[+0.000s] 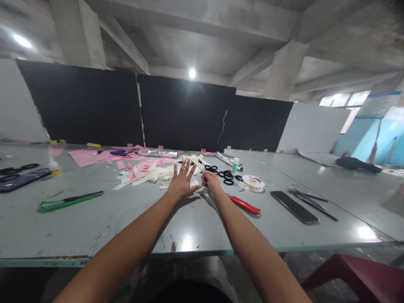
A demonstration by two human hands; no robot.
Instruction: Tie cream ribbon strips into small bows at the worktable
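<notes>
In the head view my left hand (182, 184) is held out with its fingers spread, at the near edge of a heap of white fabric strips (151, 176). No object shows in its grip. Just right of it, my right hand (211, 183) has its fingers pinched together; what they hold, if anything, is too small to tell. A pale strip end (195, 184) shows between the two hands. Several black rings (225, 174) lie close beyond my right hand. Below its wrist is a red-handled tool (246, 205), partly hidden by my forearm.
Right on the grey table (195, 231) are a ribbon spool (253, 182), a glue stick (235, 165), a phone (294, 206) and pens (315, 203). Left lie a green utility knife (71, 200) and pink sheets (88, 157). Black panels (186, 113) stand behind; a red stool (356, 273) is lower right.
</notes>
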